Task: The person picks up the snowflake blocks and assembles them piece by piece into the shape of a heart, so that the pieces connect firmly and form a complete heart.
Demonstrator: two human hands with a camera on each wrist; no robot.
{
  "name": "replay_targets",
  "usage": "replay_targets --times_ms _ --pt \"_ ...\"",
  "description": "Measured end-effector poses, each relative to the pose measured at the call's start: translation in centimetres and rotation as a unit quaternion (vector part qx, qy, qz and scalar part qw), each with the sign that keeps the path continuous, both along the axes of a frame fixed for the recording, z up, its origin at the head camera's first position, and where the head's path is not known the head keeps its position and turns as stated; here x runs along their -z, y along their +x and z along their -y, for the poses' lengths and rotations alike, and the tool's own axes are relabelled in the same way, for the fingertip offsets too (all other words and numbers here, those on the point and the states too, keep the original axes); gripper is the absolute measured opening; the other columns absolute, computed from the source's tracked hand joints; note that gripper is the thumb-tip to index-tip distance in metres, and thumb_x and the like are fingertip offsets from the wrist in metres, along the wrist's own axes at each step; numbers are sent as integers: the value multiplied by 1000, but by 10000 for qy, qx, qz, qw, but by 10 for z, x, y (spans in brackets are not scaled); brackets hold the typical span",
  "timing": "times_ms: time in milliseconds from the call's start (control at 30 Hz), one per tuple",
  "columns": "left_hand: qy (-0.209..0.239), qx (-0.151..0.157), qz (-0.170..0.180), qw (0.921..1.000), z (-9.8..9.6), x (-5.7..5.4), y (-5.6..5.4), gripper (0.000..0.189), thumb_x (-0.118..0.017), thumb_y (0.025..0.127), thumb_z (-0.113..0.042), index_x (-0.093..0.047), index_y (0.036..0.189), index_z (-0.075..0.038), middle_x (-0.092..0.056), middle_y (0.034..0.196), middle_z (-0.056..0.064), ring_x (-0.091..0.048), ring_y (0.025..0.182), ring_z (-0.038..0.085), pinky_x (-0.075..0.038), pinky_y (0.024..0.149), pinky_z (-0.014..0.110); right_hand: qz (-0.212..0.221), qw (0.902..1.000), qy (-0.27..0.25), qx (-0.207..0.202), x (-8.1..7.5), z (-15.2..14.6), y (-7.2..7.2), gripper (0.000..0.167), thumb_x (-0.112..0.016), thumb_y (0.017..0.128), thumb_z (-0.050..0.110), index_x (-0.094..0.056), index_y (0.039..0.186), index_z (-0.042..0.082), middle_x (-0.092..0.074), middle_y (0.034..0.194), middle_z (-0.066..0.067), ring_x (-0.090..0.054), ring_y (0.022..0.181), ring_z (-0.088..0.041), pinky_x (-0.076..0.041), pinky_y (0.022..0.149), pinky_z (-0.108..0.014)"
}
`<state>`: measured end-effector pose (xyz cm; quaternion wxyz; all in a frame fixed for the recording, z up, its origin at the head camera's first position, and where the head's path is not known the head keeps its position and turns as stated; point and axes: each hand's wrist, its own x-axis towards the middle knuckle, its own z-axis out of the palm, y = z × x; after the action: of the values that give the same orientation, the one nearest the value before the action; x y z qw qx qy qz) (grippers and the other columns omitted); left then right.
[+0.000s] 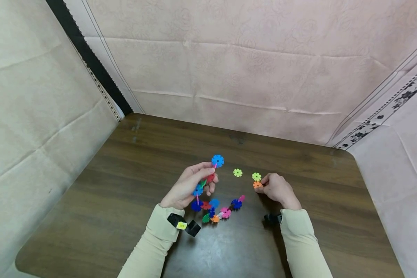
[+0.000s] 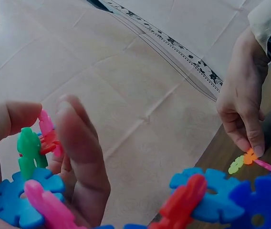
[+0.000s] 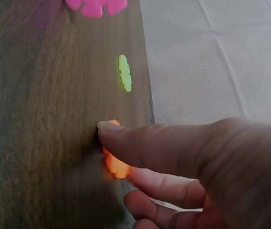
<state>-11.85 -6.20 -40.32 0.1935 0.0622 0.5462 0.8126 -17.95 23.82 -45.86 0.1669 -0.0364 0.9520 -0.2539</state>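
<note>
My left hand (image 1: 191,184) pinches a chain of notched plastic flower discs near its upper end, where a light blue disc (image 1: 217,161) sticks up past the fingertips. The chain runs down through green (image 2: 29,148), blue and pink discs, and its lower part curves over the table to a dark blue disc (image 1: 236,204) and a pink one. To the right, my right hand (image 1: 277,189) pinches an orange flower disc (image 3: 117,164) between thumb and fingers, close over the tabletop. A yellow-green disc (image 1: 256,176) lies right beside the orange one.
Another yellow-green disc (image 1: 238,172) lies on the brown wooden table (image 1: 125,200) between the hands. Pale cloth walls (image 1: 229,73) rise behind the table and at both sides. Each wrist wears a black camera strap (image 1: 176,221).
</note>
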Motion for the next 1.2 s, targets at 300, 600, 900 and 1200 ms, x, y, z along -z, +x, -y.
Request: replay_targets --times_ms 300,600,900,1200 --pt "101 4 192 9998 1 0 0 51 -59 95 -45 -57 125 -4 -62 82 4 -52 51 11 -43 44 19 -227 9931 -1149 41 -1 4 2 26 -76 85 15 -57 100 3 -58 86 -9 -53 72 -21 -47 62 -30" --pt "230 186 275 9992 -1 -1 0 48 -58 96 -43 -62 116 1 -62 81 6 -53 52 12 -45 47 20 -1337 9402 -3112 -348 -45 34 14 20 -67 92 32 -68 105 16 -66 98 -5 -56 80 -24 -50 63 -28" --pt "330 476 127 9982 -5 -3 1 40 -53 100 -38 -64 106 1 -61 79 5 -50 49 11 -42 44 19 -1872 9006 -3837 -820 -85 75 32 14 -63 95 16 -67 109 13 -66 101 0 -59 83 -18 -52 69 -25" --pt "369 589 137 9975 -7 -3 1 38 -54 99 -37 -66 100 -1 -60 75 4 -47 47 10 -39 41 18 -1980 8800 -4150 -1193 -104 81 39 18 -56 97 5 -67 111 2 -68 104 -8 -65 91 -27 -54 77 -27"
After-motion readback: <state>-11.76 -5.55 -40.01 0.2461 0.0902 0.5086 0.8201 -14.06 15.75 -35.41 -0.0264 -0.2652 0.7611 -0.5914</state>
